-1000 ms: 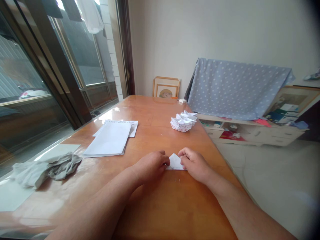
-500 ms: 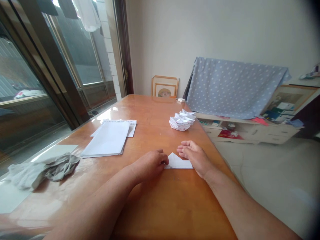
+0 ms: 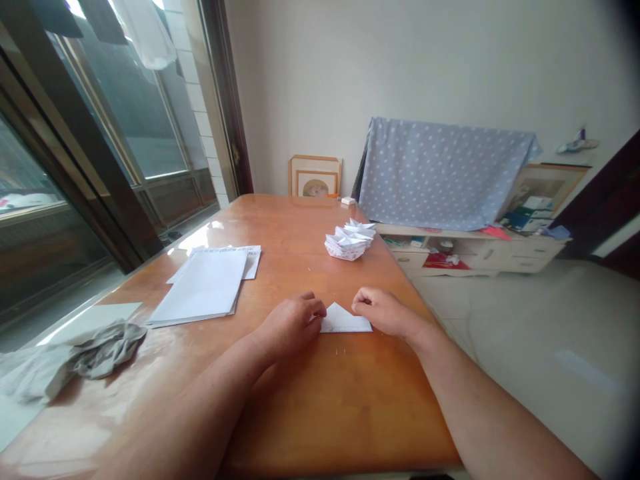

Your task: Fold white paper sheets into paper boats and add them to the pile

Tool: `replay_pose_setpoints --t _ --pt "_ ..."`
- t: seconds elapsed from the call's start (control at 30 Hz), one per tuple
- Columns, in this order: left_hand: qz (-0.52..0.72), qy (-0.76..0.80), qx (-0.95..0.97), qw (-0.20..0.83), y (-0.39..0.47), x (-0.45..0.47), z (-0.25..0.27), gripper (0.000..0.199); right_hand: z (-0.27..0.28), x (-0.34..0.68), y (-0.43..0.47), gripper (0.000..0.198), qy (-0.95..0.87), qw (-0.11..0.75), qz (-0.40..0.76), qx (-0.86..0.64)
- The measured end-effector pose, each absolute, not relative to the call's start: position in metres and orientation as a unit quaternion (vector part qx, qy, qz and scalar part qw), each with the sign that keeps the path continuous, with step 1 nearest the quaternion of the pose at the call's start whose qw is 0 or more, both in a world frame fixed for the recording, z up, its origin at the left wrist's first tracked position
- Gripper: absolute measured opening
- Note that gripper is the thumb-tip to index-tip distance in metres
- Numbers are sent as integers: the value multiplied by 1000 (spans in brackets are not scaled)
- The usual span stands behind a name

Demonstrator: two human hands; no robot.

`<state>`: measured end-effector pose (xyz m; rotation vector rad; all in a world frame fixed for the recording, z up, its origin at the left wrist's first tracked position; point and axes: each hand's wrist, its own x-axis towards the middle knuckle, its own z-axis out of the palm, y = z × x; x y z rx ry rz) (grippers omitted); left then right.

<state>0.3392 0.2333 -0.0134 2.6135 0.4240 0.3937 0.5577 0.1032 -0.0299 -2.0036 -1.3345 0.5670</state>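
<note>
On the wooden table in front of me lies a folded sheet of white paper (image 3: pixel 344 321), flat, with a pointed peak at the top and a straight band along its near edge. The curled fingers of my left hand (image 3: pixel 296 319) grip its left end and hide that corner. My right hand (image 3: pixel 384 311) is closed beside the right end, its fingertips bunched close to the sloping edge. Whatever may be between those fingertips is hidden. Beyond my hands sits a stack of folded paper boats (image 3: pixel 347 243), white with some printed marks.
A pile of white paper sheets (image 3: pixel 200 287) lies on the left of the wooden table (image 3: pixel 320 413). Nearer me, a crumpled grey cloth (image 3: pixel 107 350) rests on the left edge. A small white box (image 3: pixel 348 201) stands at the far end. The table's right edge runs beside my right forearm.
My right hand's fingers have gone from spread to curled closed by the paper's right end. My left hand stays at the left end. The view has swung slightly to the right.
</note>
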Motion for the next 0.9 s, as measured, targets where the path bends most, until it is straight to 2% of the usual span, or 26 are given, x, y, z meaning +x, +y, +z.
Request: replay_pose_setpoints --t 0.17,0.27,0.47,0.63,0.9 --pt "128 142 956 224 230 339 -11 20 -20 559 94 7 -551 256 218 -763" --pt "118 136 958 221 227 339 -9 18 -19 559 92 5 -561 241 229 -758" --pt "109 135 962 213 225 339 -6 16 -17 556 92 7 -549 282 267 -740" --pt "138 131 961 198 227 340 -13 29 -11 553 92 10 -526 328 303 -725" --pt "195 126 954 191 229 343 -14 21 -3 548 91 18 -483 386 345 -706"
